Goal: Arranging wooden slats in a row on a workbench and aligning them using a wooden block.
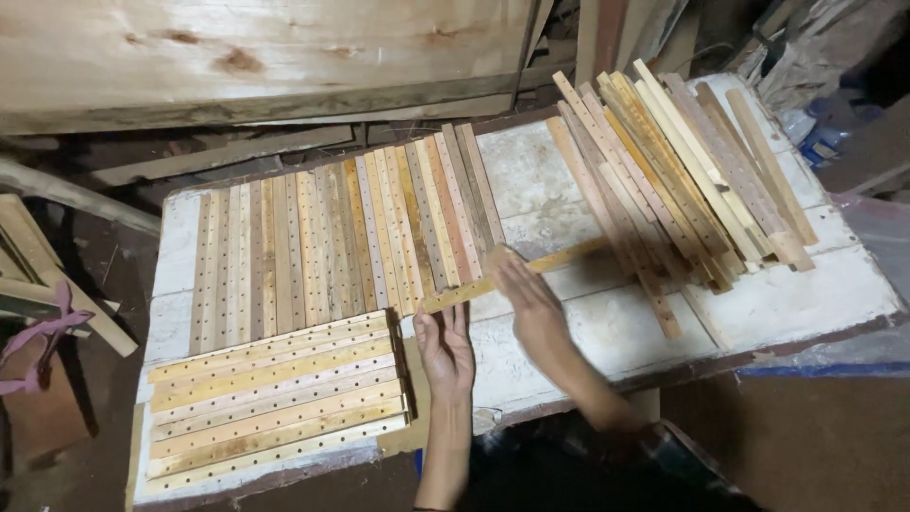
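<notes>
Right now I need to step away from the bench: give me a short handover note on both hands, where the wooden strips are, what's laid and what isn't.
Left hand: flat on the white table, fingertips at the near end of a loose drilled strip.
Right hand: resting on that same strip, which lies slanted across the table.
Done: upright row of drilled strips laid side by side; a second batch laid crosswise at the front left.
Left: the unsorted pile of strips at the far right.

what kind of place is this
Most likely a small woodworking shop. Thin drilled wooden slats lie in rows on a worn white-painted table, a loose pile of wooden strips sits beside them, and a big pale plank lies behind.
</notes>
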